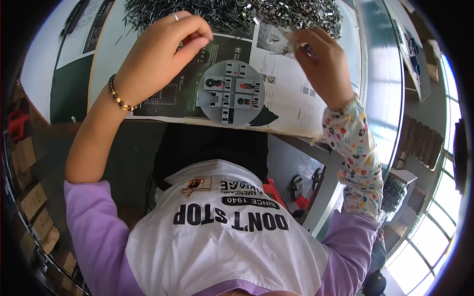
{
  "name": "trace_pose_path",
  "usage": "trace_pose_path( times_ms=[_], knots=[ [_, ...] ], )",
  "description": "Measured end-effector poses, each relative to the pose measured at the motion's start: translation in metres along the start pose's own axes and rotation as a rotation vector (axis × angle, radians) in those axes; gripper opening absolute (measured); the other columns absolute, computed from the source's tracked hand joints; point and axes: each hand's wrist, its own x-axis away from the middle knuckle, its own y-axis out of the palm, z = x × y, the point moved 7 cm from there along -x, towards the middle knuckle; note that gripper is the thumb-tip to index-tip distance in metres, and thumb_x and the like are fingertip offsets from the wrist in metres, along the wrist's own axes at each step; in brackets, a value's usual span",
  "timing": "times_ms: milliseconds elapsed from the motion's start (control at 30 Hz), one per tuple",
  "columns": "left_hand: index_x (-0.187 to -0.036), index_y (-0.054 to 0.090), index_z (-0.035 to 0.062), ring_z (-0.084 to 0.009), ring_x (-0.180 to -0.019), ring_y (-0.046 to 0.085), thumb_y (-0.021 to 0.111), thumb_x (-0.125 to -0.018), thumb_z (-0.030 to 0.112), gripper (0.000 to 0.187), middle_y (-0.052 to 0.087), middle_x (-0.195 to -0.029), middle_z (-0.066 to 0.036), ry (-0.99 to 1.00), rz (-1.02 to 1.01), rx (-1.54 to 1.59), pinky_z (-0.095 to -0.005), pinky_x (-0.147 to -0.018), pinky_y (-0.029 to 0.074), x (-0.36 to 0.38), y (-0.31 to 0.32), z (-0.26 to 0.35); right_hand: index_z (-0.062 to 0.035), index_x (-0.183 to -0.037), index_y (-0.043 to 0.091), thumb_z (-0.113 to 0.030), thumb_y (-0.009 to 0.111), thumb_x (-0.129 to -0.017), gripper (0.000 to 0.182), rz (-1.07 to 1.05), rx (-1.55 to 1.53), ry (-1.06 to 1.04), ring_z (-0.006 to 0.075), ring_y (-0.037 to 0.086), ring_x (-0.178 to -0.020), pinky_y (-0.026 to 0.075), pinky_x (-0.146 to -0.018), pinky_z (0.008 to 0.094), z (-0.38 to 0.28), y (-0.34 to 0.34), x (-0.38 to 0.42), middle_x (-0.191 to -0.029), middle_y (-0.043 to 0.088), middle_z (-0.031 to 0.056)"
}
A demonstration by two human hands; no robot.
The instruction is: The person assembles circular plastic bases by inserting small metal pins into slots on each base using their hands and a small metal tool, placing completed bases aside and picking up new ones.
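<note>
My left hand (170, 47), with a ring and a beaded bracelet, is at the near edge of a heap of thin dark metal pins (217, 17). Its thumb and index finger are bent together in a pinch. Over on the right, my right hand (323, 61) has its fingers curled in beside a pile of small shiny metal pieces (316, 15). I cannot tell what either pinch holds. Between and below the hands lies a round grey fixture (231, 103) with raised slotted blocks, some bearing black and red parts.
Printed paper sheets (291, 93) cover the table, whose worn front edge (291, 132) runs before my lap. A glossy panel (382, 84) borders the right side. Cardboard boxes (37, 202) stand on the floor at left.
</note>
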Motion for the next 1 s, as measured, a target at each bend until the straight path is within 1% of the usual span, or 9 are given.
trace_pose_path(
  times_ms=[67,167,200,300,400,467,567,700,1000],
  knots=[
    [-0.093,0.065,0.0028,-0.0231,-0.079,0.062,0.069,-0.090,0.006,0.006,0.065,-0.083,-0.007,-0.065,0.005,0.114,-0.0346,-0.073,0.051,-0.006,0.006,0.011,-0.0067,-0.101,0.065,-0.007,0.064,-0.090,0.011,0.019,-0.039,0.019,0.0294,0.069,-0.083,0.058,-0.068,0.0389,0.005,0.002,0.002,-0.096,0.066,0.0077],
    [-0.091,0.067,0.0024,-0.0171,-0.071,0.061,0.071,-0.090,0.008,0.007,0.067,-0.083,-0.006,0.170,0.136,0.128,-0.0298,-0.067,0.050,-0.001,0.008,0.042,-0.0064,-0.101,0.065,-0.003,0.063,-0.090,0.012,-0.015,0.293,-0.128,0.0285,0.070,-0.082,0.058,-0.068,0.0377,-0.008,0.023,-0.009,-0.096,0.067,0.0080],
    [-0.091,0.067,0.0024,-0.0171,-0.071,0.061,0.071,-0.090,0.008,0.007,0.067,-0.083,-0.006,0.164,0.137,0.123,-0.0298,-0.067,0.050,0.004,0.010,0.046,-0.0064,-0.101,0.065,-0.003,0.063,-0.090,0.012,-0.015,0.286,-0.133,0.0285,0.070,-0.082,0.058,-0.068,0.0377,-0.010,0.023,-0.010,-0.096,0.067,0.0080],
    [-0.093,0.068,0.0035,-0.0167,-0.071,0.061,0.072,-0.088,0.007,0.007,0.067,-0.081,-0.005,-0.174,0.073,0.502,-0.0295,-0.066,0.050,0.020,0.027,0.038,-0.0060,-0.101,0.065,-0.001,0.063,-0.088,0.014,-0.138,0.275,-0.122,0.0278,0.069,-0.081,0.058,-0.067,0.0374,-0.016,0.012,-0.004,-0.097,0.066,0.0078],
    [-0.092,0.070,0.0058,-0.0182,-0.078,0.061,0.075,-0.084,0.005,0.009,0.068,-0.084,-0.003,-0.213,0.023,0.620,-0.0307,-0.071,0.050,0.031,0.042,0.034,-0.0056,-0.102,0.065,-0.001,0.064,-0.085,0.017,-0.255,0.197,-0.015,0.0292,0.067,-0.084,0.057,-0.068,0.0385,-0.039,-0.013,0.023,-0.097,0.064,0.0083],
    [-0.091,0.071,0.0070,-0.0189,-0.082,0.061,0.076,-0.082,0.005,0.011,0.068,-0.086,-0.002,-0.230,-0.016,0.681,-0.0314,-0.074,0.049,0.034,0.046,0.030,-0.0055,-0.102,0.065,-0.001,0.064,-0.085,0.018,-0.289,0.160,-0.016,0.0296,0.066,-0.085,0.057,-0.069,0.0388,-0.052,-0.012,0.047,-0.098,0.064,0.0085],
    [-0.087,0.073,0.0104,-0.0206,-0.090,0.058,0.080,-0.077,0.006,0.013,0.067,-0.091,0.001,0.134,0.077,0.140,-0.0318,-0.080,0.047,0.032,0.030,0.042,-0.0053,-0.103,0.064,0.000,0.065,-0.083,0.020,-0.348,0.090,-0.017,0.0306,0.065,-0.088,0.056,-0.071,0.0395,-0.060,-0.004,0.073,-0.099,0.063,0.0090],
    [-0.083,0.073,0.0127,-0.0208,-0.091,0.056,0.082,-0.074,0.007,0.013,0.065,-0.092,0.002,0.177,0.092,-0.059,-0.0320,-0.080,0.046,0.039,0.021,0.042,-0.0047,-0.104,0.064,0.001,0.065,-0.082,0.023,-0.304,0.070,0.024,0.0315,0.064,-0.090,0.055,-0.072,0.0395,-0.058,0.002,0.074,-0.097,0.062,0.0099],
    [-0.082,0.073,0.0121,-0.0208,-0.084,0.052,0.081,-0.074,0.007,0.012,0.063,-0.086,0.002,0.101,0.100,0.027,-0.0342,-0.075,0.044,0.039,0.027,0.048,-0.0031,-0.102,0.063,0.008,0.066,-0.078,0.026,-0.202,-0.013,0.112,0.0320,0.063,-0.085,0.053,-0.073,0.0397,-0.040,-0.001,0.073,-0.094,0.061,0.0105]
  ],
)
